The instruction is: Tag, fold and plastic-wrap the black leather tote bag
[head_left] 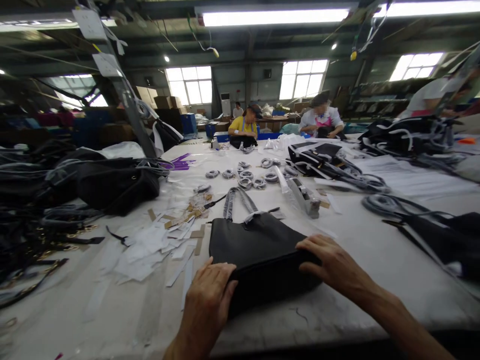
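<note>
Plainly, the bag (pixel 255 240) lies near and central on the table (pixel 367 255), handles (pixel 228 204) pointing far. Your left hand (pixel 210 291) and right hand (pixel 332 259) grasp its near corners. It looks light, smooth and soft-sided, likely to sag or slip, so those corners seem the best hold. Paper scraps (pixel 144 250) lie left.

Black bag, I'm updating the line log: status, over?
Left hand, right hand holding black bag at opposite ends of near edge. Handles point away. Paper scraps lie left.
</note>
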Available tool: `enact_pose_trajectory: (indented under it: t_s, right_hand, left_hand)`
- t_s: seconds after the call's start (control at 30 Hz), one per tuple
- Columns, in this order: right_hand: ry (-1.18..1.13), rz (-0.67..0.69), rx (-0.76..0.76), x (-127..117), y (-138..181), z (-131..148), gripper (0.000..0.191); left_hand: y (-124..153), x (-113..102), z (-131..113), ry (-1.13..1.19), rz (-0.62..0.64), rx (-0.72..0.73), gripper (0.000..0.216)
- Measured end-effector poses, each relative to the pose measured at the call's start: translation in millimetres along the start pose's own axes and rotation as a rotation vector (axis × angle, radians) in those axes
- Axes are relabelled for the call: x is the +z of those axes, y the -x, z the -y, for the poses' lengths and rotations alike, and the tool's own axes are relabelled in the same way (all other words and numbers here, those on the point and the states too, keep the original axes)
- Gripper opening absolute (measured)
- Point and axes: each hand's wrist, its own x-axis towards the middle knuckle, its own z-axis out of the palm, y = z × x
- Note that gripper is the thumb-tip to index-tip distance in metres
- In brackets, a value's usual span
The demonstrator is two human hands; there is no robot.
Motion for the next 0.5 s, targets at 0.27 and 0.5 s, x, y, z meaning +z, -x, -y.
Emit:
enact_pose_trajectory:
  t_s: [0.27, 0.5]
  right_hand:
    - [-0.115, 0.121, 0.043, -7.5, 22.1, 22.6, 0.013]
    - [0.029, 0.152, 0.056, 15.6, 16.2, 32.8, 0.038]
  left_hand:
    - [2.5, -28.9, 40.6, 0.229, 0.103, -0.133, 0.035]
    - [10.4, -8.0, 45.5, 0.244, 0.169, -0.379, 0.027]
